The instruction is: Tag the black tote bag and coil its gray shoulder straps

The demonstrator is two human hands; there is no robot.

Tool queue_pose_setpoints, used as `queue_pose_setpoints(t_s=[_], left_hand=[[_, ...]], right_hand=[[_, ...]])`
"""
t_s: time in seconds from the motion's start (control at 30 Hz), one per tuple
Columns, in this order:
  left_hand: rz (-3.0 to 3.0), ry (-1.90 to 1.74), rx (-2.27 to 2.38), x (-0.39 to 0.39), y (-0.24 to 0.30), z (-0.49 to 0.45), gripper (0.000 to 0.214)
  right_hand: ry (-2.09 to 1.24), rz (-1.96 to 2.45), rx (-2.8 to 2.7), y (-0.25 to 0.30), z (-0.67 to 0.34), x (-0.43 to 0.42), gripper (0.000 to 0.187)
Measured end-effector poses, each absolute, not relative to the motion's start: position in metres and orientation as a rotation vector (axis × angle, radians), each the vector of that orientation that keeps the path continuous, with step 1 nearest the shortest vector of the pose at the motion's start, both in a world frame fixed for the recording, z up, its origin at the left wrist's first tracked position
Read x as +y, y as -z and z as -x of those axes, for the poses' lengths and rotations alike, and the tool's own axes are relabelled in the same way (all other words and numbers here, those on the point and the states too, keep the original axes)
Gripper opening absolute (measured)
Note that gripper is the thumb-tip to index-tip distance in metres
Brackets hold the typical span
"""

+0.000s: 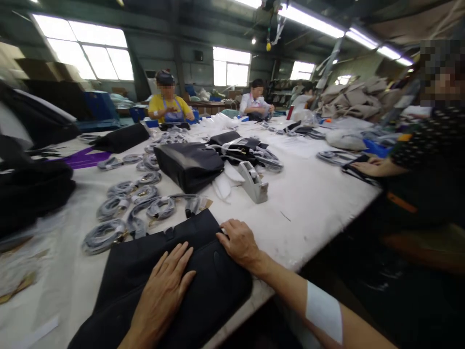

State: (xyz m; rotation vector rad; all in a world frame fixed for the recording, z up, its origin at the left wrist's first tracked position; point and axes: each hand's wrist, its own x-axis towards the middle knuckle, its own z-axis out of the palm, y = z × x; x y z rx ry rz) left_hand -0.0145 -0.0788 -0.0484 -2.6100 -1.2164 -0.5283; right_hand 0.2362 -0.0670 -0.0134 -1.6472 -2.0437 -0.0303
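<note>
A flat black bag [145, 261] lies on the white table in front of me, with a fold line across it and a small tab near its far edge. My left hand [163, 286] rests flat on the bag, fingers stretched out and holding nothing. At the bag's right edge, my right hand [241, 245] has its fingers bent, with the thumb and fingertips closed on the edge of the material. Just beyond the bag lie several coiled grey straps [162, 208] in clear wrapping, and one strap [138, 220] runs loosely to the bag's far edge.
A tape dispenser [254, 183] stands past my right hand, beside a standing black bag [189, 165]. Dark material [32, 194] is heaped at the left. Co-workers sit across the table, and another person's hand [366, 167] rests on black pieces at the right edge.
</note>
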Motion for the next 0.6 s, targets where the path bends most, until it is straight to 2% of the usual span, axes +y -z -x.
queue_pose_setpoints(t_s=[0.17,0.27,0.4,0.6], left_hand=[[2.671,0.674,-1.204,-0.07,0.057,0.017,0.055],[2.71,0.677,-1.199,-0.067,0.057,0.016,0.058],[2.718,0.677,-1.176,-0.064,0.056,0.017,0.06],[2.778,0.569,-1.164,-0.056,0.051,0.023,0.052]], right_hand=[[-0.031,1.509,-1.963,0.017,-0.304,-0.092,0.026],[-0.168,1.895,-1.55,0.021,-0.378,-0.137,0.023],[-0.228,2.231,-1.152,0.041,-0.474,-0.213,0.038],[-0.813,2.628,-0.81,0.113,-0.529,-0.333,0.012]])
